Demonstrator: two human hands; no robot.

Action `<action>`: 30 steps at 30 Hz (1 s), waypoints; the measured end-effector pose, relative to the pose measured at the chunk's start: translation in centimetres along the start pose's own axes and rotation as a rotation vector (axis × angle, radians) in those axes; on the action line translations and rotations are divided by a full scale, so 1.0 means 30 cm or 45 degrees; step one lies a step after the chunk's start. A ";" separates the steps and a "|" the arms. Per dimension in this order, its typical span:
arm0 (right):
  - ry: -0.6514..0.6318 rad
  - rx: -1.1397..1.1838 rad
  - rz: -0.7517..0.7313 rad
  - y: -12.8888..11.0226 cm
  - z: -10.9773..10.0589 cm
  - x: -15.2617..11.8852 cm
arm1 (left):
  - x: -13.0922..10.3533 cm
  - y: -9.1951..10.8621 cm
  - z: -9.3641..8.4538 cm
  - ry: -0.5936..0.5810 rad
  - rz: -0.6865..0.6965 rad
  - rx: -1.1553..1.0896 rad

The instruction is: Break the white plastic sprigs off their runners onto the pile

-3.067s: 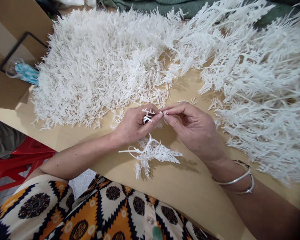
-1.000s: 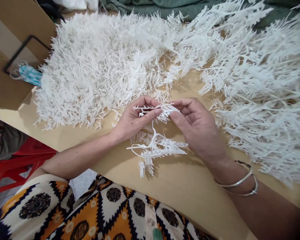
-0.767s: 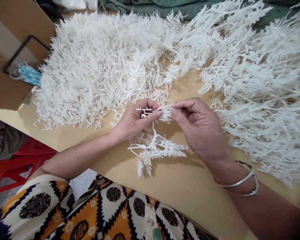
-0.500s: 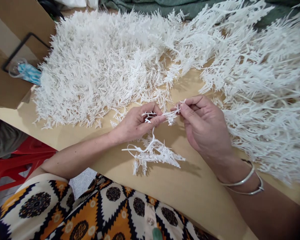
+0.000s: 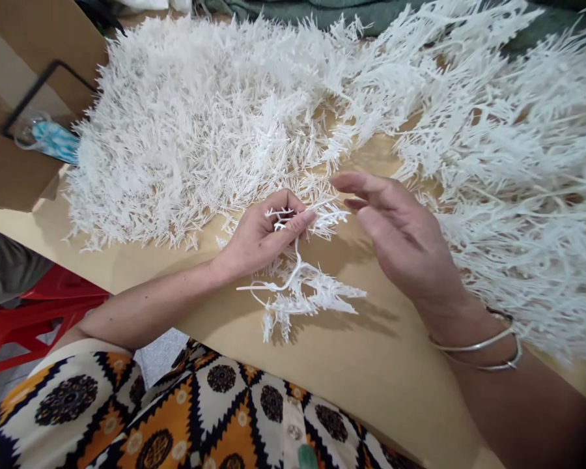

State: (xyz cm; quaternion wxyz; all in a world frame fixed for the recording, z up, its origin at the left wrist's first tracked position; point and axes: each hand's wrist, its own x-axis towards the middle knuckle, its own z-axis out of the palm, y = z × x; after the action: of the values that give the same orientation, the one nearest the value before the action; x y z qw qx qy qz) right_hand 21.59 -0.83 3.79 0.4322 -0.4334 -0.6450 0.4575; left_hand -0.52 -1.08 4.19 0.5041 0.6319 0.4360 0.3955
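Observation:
My left hand (image 5: 264, 231) pinches a white branching plastic sprig (image 5: 317, 296) between thumb and fingers. Part of the sprig sticks out past the fingertips, and a larger frond with a curved stem hangs below over the table. To the right of it, my right hand (image 5: 405, 241) is apart from the sprig. Its thumb and fingers are spread, slightly blurred, with nothing seen between them. A broad heap of small white plastic twigs (image 5: 209, 124) lies just beyond my left hand. Longer white branched fronds (image 5: 522, 169) lie beyond and beside my right hand.
On the left stands a cardboard box (image 5: 24, 130) with a black wire loop (image 5: 53, 65) against it. A clear cup with blue-and-white contents (image 5: 53, 140) is beside the heap. Dark green cloth (image 5: 293, 16) lies at the back. A red stool (image 5: 39, 319) stands below the table's left edge.
My right hand has let go of the sprig's tip and opened, its fingers lifting up and away. My left hand keeps its pinch and has shifted slightly up and left.

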 end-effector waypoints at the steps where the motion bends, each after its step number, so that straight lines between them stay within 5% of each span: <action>1: -0.058 0.004 -0.011 0.000 0.002 -0.003 | 0.000 0.001 0.001 -0.003 -0.006 -0.010; 13: -0.089 -0.348 -0.012 -0.007 0.012 -0.006 | 0.001 0.003 0.005 0.003 0.004 0.047; 20: -0.146 -0.749 -0.247 0.028 -0.033 0.019 | -0.005 -0.007 0.006 -0.048 0.102 0.165; 30: 0.179 -0.816 -0.062 0.103 -0.079 0.065 | -0.050 0.074 0.038 -0.111 0.139 0.166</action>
State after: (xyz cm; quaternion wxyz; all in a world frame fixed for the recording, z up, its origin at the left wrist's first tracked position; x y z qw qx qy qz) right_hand 23.88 2.18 1.63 0.3280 -0.5624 -0.7349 0.1898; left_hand 0.44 -3.09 6.08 0.4579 0.7029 0.4035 0.3653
